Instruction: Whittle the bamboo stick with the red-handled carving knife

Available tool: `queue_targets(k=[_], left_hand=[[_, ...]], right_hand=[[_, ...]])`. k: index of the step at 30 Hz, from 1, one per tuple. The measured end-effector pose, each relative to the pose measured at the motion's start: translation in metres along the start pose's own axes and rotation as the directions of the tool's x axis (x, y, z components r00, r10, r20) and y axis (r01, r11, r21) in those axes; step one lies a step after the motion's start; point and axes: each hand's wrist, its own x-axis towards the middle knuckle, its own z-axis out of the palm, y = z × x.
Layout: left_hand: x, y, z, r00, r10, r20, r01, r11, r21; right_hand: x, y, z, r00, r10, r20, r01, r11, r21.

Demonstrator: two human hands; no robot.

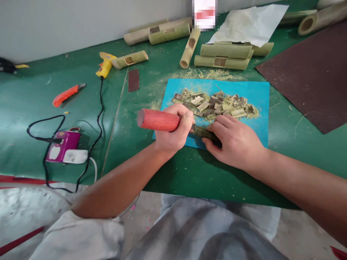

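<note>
My left hand point(176, 130) is wrapped round a hand tool with a thick red wooden handle point(159, 120). Only a little dark metal shows beyond the fist, against a green bamboo piece point(200, 131), so the kind of blade cannot be made out. My right hand point(234, 139) grips that bamboo from the other end, thumb in front and fingers over the top, hiding much of it. Both hands work at the front of a blue sheet point(260, 126). Behind them on the sheet lies a heap of bamboo chips and dust point(214, 103).
Cut bamboo tubes point(169, 34) lie along the back, some under white paper point(246, 25). Left are a yellow glue gun point(106, 65), an orange utility knife point(67, 94) and a purple power block point(63, 144) with trailing cords. A dark brown sheet point(311, 76) covers the right.
</note>
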Motion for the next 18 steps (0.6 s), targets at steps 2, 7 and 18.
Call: queue_targets(k=[2,7,18], left_hand=[[0.0005,0.0003,0.0012,1.000,-0.009,-0.015,0.009,1.000,-0.003],[0.0024,0.0011,0.0030,0.999,-0.040,-0.030,0.040,0.999,0.001],[0.0009,-0.0017,0.0008,1.000,0.016,-0.008,-0.016,0.999,0.047]], right_hand=[[0.0002,0.0004,0.0000,1.000,0.012,0.001,-0.012,1.000,0.013],[0.0006,0.0007,0.0008,1.000,0.018,-0.017,-0.017,0.999,0.030],[0.0007,0.0002,0.0001,0.999,-0.001,-0.032,0.000,1.000,-0.013]])
